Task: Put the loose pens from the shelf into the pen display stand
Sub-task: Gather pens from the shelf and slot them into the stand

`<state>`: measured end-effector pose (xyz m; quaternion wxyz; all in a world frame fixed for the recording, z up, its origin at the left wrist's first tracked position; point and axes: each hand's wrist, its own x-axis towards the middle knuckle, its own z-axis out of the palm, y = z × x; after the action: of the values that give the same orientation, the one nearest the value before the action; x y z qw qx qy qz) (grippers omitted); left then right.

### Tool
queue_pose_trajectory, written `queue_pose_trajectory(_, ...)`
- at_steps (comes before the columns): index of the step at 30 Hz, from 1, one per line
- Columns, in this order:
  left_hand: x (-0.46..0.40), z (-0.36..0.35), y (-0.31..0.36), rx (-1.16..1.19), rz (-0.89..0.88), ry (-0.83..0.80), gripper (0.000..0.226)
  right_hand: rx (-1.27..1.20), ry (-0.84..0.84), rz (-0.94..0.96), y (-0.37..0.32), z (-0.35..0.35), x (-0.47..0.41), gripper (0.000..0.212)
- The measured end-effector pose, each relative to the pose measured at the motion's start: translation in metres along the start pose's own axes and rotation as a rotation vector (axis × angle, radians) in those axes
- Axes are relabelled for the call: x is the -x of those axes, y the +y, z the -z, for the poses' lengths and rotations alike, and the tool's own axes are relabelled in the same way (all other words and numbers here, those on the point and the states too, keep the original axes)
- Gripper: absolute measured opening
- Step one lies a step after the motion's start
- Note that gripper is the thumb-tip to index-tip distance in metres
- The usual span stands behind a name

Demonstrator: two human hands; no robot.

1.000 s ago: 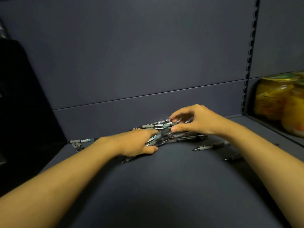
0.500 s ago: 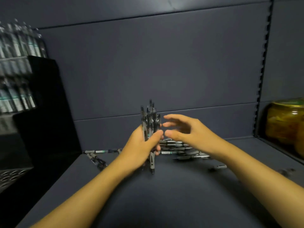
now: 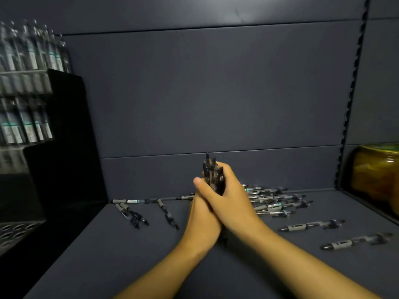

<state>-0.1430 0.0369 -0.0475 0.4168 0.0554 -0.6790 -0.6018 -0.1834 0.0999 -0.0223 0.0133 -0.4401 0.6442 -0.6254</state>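
Note:
A bundle of pens (image 3: 212, 172) stands upright over the middle of the dark shelf, its tips poking above my fingers. My left hand (image 3: 203, 209) grips the bundle from the left, and my right hand (image 3: 234, 198) wraps round it from the right, overlapping the left. Behind my hands lies a pile of loose pens (image 3: 273, 201). Other loose pens lie at the left (image 3: 129, 211) and the right (image 3: 313, 225). The black pen display stand (image 3: 64, 137) rises at the left edge, with rows of pens in it.
Glass jars with yellow contents (image 3: 376, 175) stand in the neighbouring bay at the right, behind a slotted upright (image 3: 350, 100). A perforated tray (image 3: 15, 231) of the stand sticks out low at the left. The shelf's back wall is close behind the pens.
My left hand lifted a bundle of pens from the pile and stood it upright. My right hand, open beside it half a second ago, has now closed round the bundle.

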Motion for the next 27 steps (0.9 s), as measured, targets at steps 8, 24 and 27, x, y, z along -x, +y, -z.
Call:
queue_pose_trajectory(8,0.008,0.002,0.002,-0.108,-0.016,-0.06,0.033,0.011,0.042,0.013,0.007,0.004,0.002,0.045)
queue_pose_trajectory(24,0.012,0.003,-0.002,-0.135,0.024,-0.064,0.038,-0.089,0.042,-0.044,0.017,0.007,0.005,0.063)
queue_pose_trajectory(27,0.013,0.003,0.003,-0.132,0.002,-0.076,0.04,-0.18,0.065,-0.087,0.015,0.008,0.004,0.067)
